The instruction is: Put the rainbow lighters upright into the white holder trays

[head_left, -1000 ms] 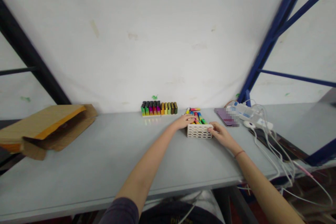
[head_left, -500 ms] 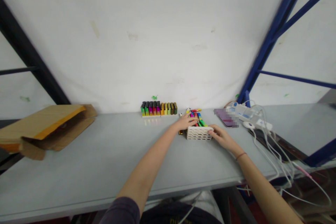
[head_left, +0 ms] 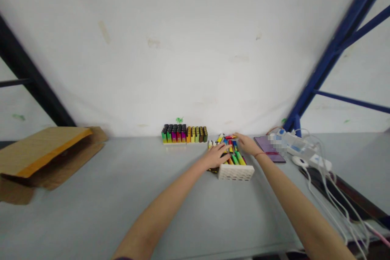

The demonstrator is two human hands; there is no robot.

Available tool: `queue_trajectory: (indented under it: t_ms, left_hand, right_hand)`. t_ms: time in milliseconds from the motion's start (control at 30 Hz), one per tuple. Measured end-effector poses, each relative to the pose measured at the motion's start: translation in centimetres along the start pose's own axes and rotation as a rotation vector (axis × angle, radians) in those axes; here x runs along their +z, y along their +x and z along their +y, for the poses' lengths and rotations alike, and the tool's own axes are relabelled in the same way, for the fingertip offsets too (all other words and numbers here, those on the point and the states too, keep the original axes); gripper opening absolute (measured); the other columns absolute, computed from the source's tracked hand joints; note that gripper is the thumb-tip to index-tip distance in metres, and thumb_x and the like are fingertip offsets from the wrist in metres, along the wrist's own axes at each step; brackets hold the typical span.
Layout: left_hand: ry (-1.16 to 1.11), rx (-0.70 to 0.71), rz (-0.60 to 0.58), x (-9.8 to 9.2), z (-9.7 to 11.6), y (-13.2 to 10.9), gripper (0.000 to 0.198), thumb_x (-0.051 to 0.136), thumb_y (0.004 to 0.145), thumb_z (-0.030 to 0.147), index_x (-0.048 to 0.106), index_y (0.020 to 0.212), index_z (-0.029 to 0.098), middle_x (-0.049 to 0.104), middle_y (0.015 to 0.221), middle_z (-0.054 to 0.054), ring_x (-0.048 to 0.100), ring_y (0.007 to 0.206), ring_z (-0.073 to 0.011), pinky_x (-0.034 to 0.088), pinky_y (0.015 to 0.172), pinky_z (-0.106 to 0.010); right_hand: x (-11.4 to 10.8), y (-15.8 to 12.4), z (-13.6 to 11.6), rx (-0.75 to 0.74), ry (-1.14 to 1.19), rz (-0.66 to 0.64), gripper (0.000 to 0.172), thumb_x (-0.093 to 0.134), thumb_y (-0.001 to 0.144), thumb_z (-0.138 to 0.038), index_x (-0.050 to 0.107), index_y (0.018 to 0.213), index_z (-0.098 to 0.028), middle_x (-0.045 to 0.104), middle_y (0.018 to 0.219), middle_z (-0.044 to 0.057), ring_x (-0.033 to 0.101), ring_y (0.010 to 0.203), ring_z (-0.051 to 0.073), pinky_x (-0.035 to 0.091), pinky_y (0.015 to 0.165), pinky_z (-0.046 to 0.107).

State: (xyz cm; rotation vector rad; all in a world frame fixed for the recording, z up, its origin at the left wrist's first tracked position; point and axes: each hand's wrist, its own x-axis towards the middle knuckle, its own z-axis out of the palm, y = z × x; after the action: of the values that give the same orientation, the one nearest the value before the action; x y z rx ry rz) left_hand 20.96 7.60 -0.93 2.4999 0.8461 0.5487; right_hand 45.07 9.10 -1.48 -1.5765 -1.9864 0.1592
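Steadying: keep your left hand [head_left: 217,156] flat and loose at the near-left corner of the white basket [head_left: 236,172] so it does not slide; its fingers lie spread over the lighters, gripping nothing I can make out.
Right hand [head_left: 247,144]: it reaches over the far end of the basket, fingers curled at a lighter (whether it has actually closed on one, you cannot tell from here).
Basket: perforated white plastic, rectangular, on the grey table [head_left: 122,195], heaped with loose lighters [head_left: 233,152].
Lighters: smooth, glossy, slim bars in bright colours; pick one by its long sides.
Beyond: upright lighter row [head_left: 184,134] against the wall.
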Motion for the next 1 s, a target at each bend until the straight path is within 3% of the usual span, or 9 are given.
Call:
queue_trajectory:
  t_ms: [133,300,433,567,800,1000]
  left_hand:
    - [0.060,0.017,0.000,-0.8,-0.4,-0.5,0.045,0.045,0.095,0.048,0.053,0.136,0.030,0.046,0.146,-0.008,0.041,0.134,-0.0305,0.026,0.113,-0.048]
    - [0.156,0.024,-0.012,-1.3,-0.7,0.1,0.046,0.039,0.096,0.054,0.062,0.125,0.027,0.053,0.139,-0.010,0.043,0.131,-0.0318,0.028,0.111,-0.049]
    - [0.176,-0.022,0.004,-0.6,-1.2,1.9,0.042,0.038,0.097,0.051,0.061,0.124,0.027,0.044,0.147,-0.008,0.034,0.137,-0.0310,0.023,0.114,-0.050]
    - [0.197,-0.078,-0.038,-0.2,-1.2,3.3,0.049,0.036,0.097,0.050,0.054,0.133,0.021,0.035,0.153,-0.013,0.029,0.141,-0.0339,0.020,0.114,-0.054]
    - [0.310,-0.203,-0.071,-0.3,0.8,3.2,0.056,0.032,0.097,0.048,0.047,0.140,0.015,0.033,0.154,-0.018,0.030,0.140,-0.0359,0.026,0.110,-0.055]
    - [0.410,-0.193,-0.045,-0.5,1.3,3.1,0.053,0.033,0.098,0.043,0.047,0.140,0.013,0.039,0.150,-0.018,0.040,0.133,-0.0353,0.035,0.105,-0.050]
  right_hand:
    - [1.1,1.7,0.6,-0.061,-0.119,-0.088,0.036,0.042,0.087,-0.013,0.070,0.109,-0.016,0.069,0.113,0.012,0.062,0.108,0.021,0.045,0.100,0.034]
    - [1.2,2.3,0.5,0.015,-0.215,-0.094,0.028,0.046,0.089,-0.019,0.072,0.099,-0.015,0.070,0.095,0.012,0.064,0.090,0.020,0.047,0.087,0.030]
    - [1.1,2.5,0.0,0.109,-0.188,-0.111,0.024,0.050,0.088,-0.025,0.070,0.100,-0.017,0.071,0.086,0.009,0.065,0.078,0.019,0.047,0.076,0.028]
    - [1.1,2.5,-0.5,0.197,-0.102,-0.128,0.025,0.053,0.087,-0.035,0.068,0.097,-0.018,0.070,0.073,0.006,0.063,0.065,0.019,0.045,0.064,0.027]
    - [1.6,2.9,-1.7,0.257,-0.049,-0.099,0.029,0.054,0.087,-0.043,0.067,0.089,-0.017,0.071,0.072,0.006,0.065,0.068,0.019,0.043,0.063,0.025]
    - [2.2,3.2,-3.3,0.309,-0.113,-0.117,0.036,0.047,0.093,-0.044,0.068,0.085,-0.016,0.072,0.078,0.009,0.067,0.075,0.020,0.041,0.065,0.024]
